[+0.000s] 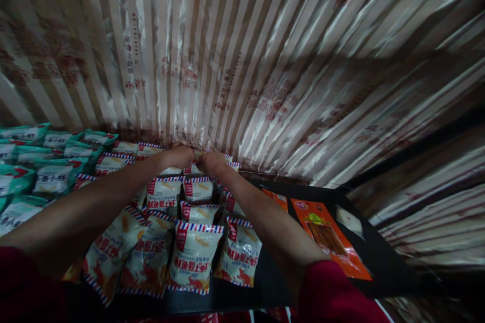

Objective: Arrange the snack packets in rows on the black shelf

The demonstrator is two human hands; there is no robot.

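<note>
Both arms, in dark red sleeves, reach over rows of white snack bags with red and blue striped edges to the back of a black shelf. My left hand (181, 155) has its fingers curled at the back row, beside a white bag. Close to its right, my right hand (212, 162) is closed at the top of a back-row bag (193, 167); the fingertips are too dark and small to make out. In front stand more of these bags, one upright (195, 257) at the shelf's front edge and another (239, 252) to its right.
Teal snack bags (55, 176) fill the left side. On the right, an orange packet (328, 234) lies flat on the black shelf (382, 262), with a white item (349, 220) beside it. A pleated, printed curtain (227, 50) hangs right behind the rows.
</note>
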